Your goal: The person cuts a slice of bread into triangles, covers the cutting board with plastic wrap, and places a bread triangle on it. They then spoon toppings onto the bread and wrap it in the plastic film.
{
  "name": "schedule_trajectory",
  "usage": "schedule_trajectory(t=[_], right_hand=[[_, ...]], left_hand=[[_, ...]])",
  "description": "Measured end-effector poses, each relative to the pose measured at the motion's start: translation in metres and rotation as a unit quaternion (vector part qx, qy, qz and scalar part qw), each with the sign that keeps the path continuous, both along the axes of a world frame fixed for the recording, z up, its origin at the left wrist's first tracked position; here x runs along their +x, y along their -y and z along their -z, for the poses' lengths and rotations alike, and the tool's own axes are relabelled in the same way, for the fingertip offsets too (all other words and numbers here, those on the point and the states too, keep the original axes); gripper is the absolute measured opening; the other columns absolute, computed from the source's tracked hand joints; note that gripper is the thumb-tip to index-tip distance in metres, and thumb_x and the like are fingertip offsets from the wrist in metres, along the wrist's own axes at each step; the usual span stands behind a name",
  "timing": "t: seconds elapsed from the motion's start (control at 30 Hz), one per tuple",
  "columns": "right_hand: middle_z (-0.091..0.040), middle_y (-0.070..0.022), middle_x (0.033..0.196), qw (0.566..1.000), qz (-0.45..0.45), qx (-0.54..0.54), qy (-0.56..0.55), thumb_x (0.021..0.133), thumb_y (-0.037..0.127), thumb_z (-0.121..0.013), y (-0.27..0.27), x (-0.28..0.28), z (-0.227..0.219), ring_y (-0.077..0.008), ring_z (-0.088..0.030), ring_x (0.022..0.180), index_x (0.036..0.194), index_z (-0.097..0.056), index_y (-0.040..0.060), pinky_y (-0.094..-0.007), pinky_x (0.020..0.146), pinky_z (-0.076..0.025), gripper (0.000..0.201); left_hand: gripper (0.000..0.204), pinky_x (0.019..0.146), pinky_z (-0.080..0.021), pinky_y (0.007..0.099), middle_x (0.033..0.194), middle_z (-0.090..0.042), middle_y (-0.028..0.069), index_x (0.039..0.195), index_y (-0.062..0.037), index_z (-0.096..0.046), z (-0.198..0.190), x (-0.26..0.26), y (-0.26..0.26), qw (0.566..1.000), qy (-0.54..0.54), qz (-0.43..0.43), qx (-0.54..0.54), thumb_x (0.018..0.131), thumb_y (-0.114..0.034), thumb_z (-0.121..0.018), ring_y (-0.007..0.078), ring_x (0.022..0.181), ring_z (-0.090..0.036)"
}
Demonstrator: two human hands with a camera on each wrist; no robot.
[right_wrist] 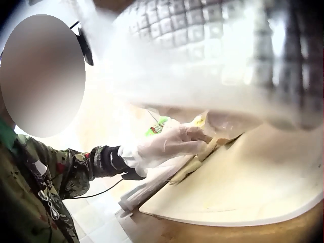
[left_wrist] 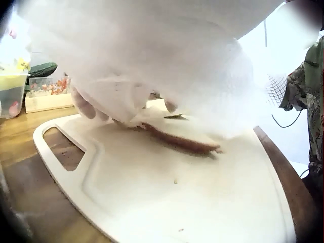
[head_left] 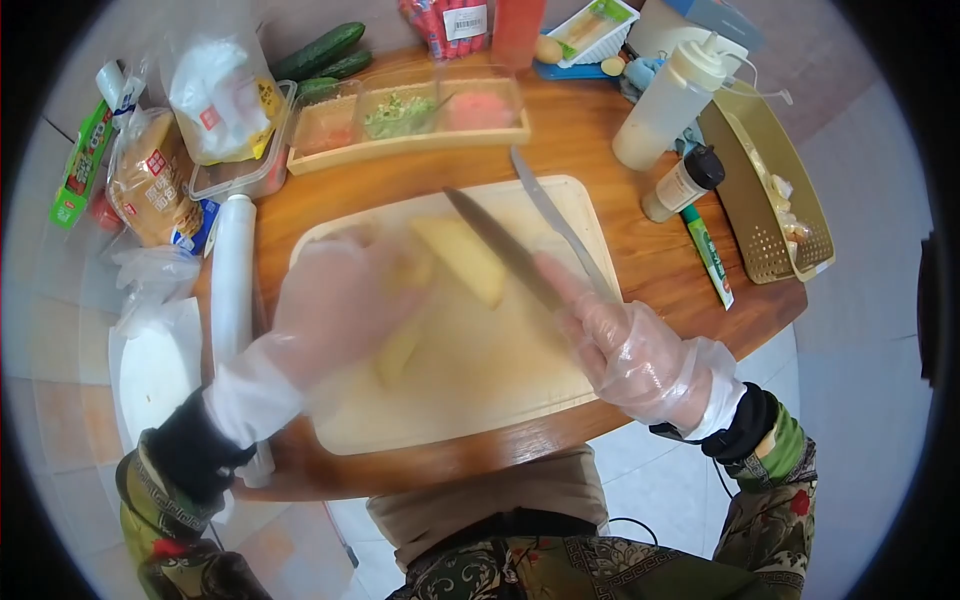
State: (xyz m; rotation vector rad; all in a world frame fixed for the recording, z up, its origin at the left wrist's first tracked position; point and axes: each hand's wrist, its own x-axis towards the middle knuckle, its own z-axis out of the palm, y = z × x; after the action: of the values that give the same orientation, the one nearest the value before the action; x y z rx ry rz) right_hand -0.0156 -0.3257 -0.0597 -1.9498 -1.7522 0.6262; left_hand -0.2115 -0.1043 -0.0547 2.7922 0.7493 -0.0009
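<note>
In a clear glove, the right hand (head_left: 645, 355) grips a knife (head_left: 500, 235), its blade slanting up and left over the cutting board (head_left: 490, 400). A pale yellow piece of food (head_left: 460, 260) lies beside the blade. My gloved left hand (head_left: 345, 285) is blurred at the board's left; in the right wrist view the left hand (right_wrist: 174, 144) has its fingers bent round a pale piece. Another yellowish piece (head_left: 400, 355) is below it. The left wrist view shows a brown-edged strip (left_wrist: 182, 142) on the board. Glove plastic hides much of both wrist views.
A second knife (head_left: 560, 225) lies across the board's right side. Behind stands a divided tray (head_left: 410, 145) of fillings. A wrap roll (head_left: 233, 280) and bagged bread (head_left: 155, 185) are left; a squeeze bottle (head_left: 665, 105), a seasoning jar (head_left: 683, 185) and a basket (head_left: 775, 190) are right.
</note>
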Motion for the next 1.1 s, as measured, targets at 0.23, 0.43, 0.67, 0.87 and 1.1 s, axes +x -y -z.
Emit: schedule_trajectory(t=[0.23, 0.43, 0.67, 0.87, 1.1], right_hand=[[-0.063, -0.025, 0.079, 0.998, 0.04, 0.021, -0.047, 0.097, -0.001, -0.053, -0.004, 0.005, 0.003, -0.0407, -0.061, 0.063, 0.158, -0.026, 0.0084, -0.0413, 0.06, -0.05, 0.067], [-0.058, -0.0194, 0.071, 0.993, 0.013, 0.117, -0.017, 0.089, -0.005, -0.055, -0.001, 0.011, 0.011, -0.0385, -0.057, 0.055, 0.159, -0.024, 0.0086, -0.0474, 0.052, -0.046, 0.078], [-0.063, -0.0197, 0.079, 0.997, 0.029, 0.065, -0.03, 0.09, -0.004, -0.055, 0.008, 0.01, 0.013, -0.0352, -0.056, 0.055, 0.159, -0.023, 0.0069, -0.0437, 0.052, -0.046, 0.077], [-0.068, -0.0155, 0.085, 0.997, -0.03, 0.072, 0.027, 0.095, 0.001, -0.046, 0.007, 0.002, 0.022, -0.0248, -0.053, 0.051, 0.157, -0.024, -0.0009, -0.0379, 0.048, -0.043, 0.066], [-0.062, -0.017, 0.069, 0.999, 0.013, -0.007, -0.04, 0.091, 0.001, -0.05, 0.003, -0.013, 0.017, -0.0284, -0.053, 0.048, 0.157, -0.018, -0.0035, -0.0417, 0.045, -0.042, 0.073]], left_hand=[[0.036, 0.086, -0.053, 0.0451, 0.103, -0.069, 0.0183, 0.111, -0.0076, -0.072, -0.007, 0.017, -0.016, 0.992, 0.095, 0.064, 0.052, 0.079, -0.024, -0.075, 0.0384, 0.097, -0.066], [0.054, 0.082, -0.053, 0.0468, 0.092, -0.07, 0.0175, 0.123, -0.0074, -0.066, 0.011, 0.049, -0.028, 0.979, 0.051, 0.167, 0.104, 0.071, -0.021, -0.074, 0.0378, 0.093, -0.066], [0.044, 0.062, -0.053, 0.0395, 0.072, -0.069, 0.0147, 0.12, -0.0014, -0.067, 0.01, 0.047, -0.004, 0.977, 0.11, 0.107, -0.145, 0.079, -0.017, -0.068, 0.0285, 0.065, -0.068], [0.032, 0.06, -0.051, 0.0339, 0.071, -0.072, 0.0108, 0.114, 0.0041, -0.068, 0.009, 0.047, -0.014, 0.956, 0.039, 0.025, -0.289, 0.089, -0.015, -0.063, 0.0153, 0.06, -0.064], [0.033, 0.06, -0.05, 0.0367, 0.058, -0.066, 0.0126, 0.074, 0.0062, -0.068, 0.009, 0.05, -0.015, 0.967, 0.049, 0.037, -0.249, 0.089, -0.022, -0.06, 0.0195, 0.055, -0.061]])
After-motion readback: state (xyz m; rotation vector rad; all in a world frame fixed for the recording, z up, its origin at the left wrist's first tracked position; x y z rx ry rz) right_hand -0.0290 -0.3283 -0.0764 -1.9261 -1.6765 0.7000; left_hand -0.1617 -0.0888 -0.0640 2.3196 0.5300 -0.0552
